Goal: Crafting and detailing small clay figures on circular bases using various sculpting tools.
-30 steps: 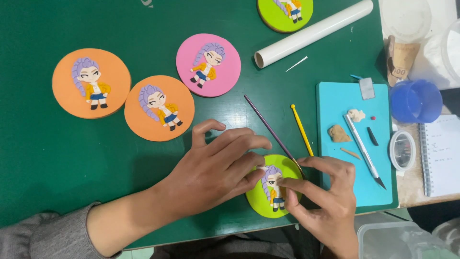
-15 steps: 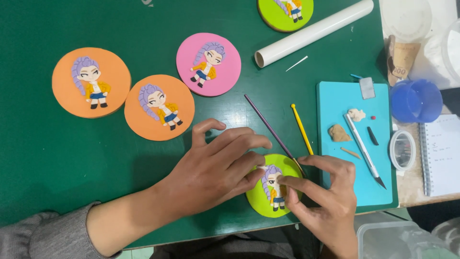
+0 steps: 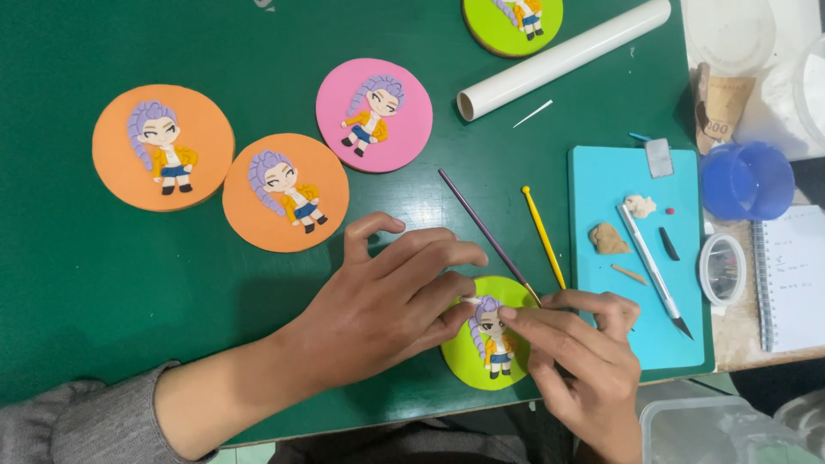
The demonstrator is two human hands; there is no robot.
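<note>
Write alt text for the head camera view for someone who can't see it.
Both hands, left hand and right hand, press a small clay figure onto a green disc on a green table. Two orange discs and a pink disc lie behind.

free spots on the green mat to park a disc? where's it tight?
Widest bare patch: green mat lower left, below the two orange discs and beyond the left hand. Another: top left, above the pink disc. Tight: around the lime disc under both hands, right hand, with brush, yellow tool, blue board alongside.
</note>
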